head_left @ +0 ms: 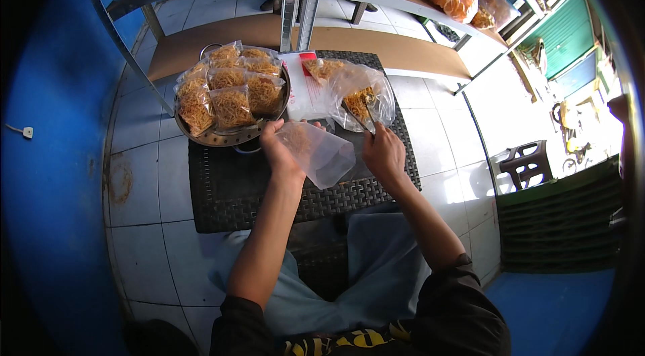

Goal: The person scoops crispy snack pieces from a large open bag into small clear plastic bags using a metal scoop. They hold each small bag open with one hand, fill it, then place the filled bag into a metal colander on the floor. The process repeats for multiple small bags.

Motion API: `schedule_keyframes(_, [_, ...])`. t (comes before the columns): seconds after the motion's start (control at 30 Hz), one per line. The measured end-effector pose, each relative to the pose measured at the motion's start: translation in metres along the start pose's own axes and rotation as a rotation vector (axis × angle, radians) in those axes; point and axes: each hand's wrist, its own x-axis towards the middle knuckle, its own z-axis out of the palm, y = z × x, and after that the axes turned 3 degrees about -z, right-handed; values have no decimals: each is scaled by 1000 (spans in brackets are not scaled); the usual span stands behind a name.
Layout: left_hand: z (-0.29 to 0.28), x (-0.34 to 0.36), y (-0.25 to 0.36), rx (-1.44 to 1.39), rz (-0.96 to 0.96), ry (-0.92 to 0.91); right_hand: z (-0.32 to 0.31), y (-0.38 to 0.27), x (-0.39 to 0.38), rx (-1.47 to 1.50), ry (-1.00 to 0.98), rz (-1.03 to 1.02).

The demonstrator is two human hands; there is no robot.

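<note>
Pinching a plastic bag (324,153) between thumb and fingers of the left hand (279,146). Gripping tongs (357,118) in curled fingers of the right hand (385,154), angled into a larger clear bag (380,95).

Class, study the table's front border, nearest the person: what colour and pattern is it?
The front border is black and woven, best seen in the head view.
</note>
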Motion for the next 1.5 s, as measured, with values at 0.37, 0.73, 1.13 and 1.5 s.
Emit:
schedule_keyframes(0.37, [3,-2,2,-39,-23,54,-2,-4,19,-14,31,-2])
schedule_keyframes(0.73, [-1,1,4,-89,-52,71,-66,22,-7,-233,-8,-151])
schedule_keyframes(1.13, [1,-1,5,-46,-47,46,-36,-2,-5,-266,96,-74])
schedule_keyframes(1.5, [1,0,4,-60,-46,61,-21,-9,0,9,2,135])
